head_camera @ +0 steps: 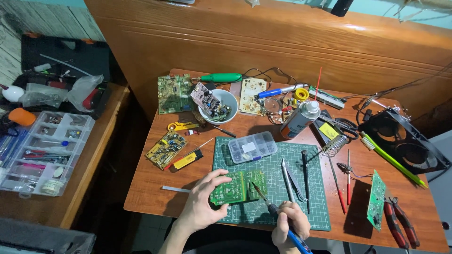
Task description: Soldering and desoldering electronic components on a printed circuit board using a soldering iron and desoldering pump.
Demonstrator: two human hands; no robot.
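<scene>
Your left hand [203, 203] is curled around the left edge of the green circuit board [238, 187], thumb on top and fingers underneath, tilting it up off the green cutting mat [275, 188]; your right hand [289, 226] is closed in a pen grip round the soldering iron [270, 207], whose tip rests on or just above the board's right half; I cannot tell whether it touches.

Judge the board as light and stiff but fragile; it will not bend, yet the solder side scratches and lifted pads tear easily; hold it by the bare edges as you do now, not across the traces; the iron's metal end is likely hot, so keep your fingers back on the blue handle.

The board is a small rectangle, pale green with lighter printed tracks and silvery solder dots; it sits at the near left of the mat, near the table's front edge.

About it: steel tweezers [288, 176] and a dark probe [305, 174] lie just right of the board on the mat; a clear parts box [252, 146] sits at the mat's far edge; a spray can [300, 118] stands behind it; a white bowl [219, 106] holding a small board lies farther back; red-handled pliers [400, 225] rest well apart at the right.
</scene>
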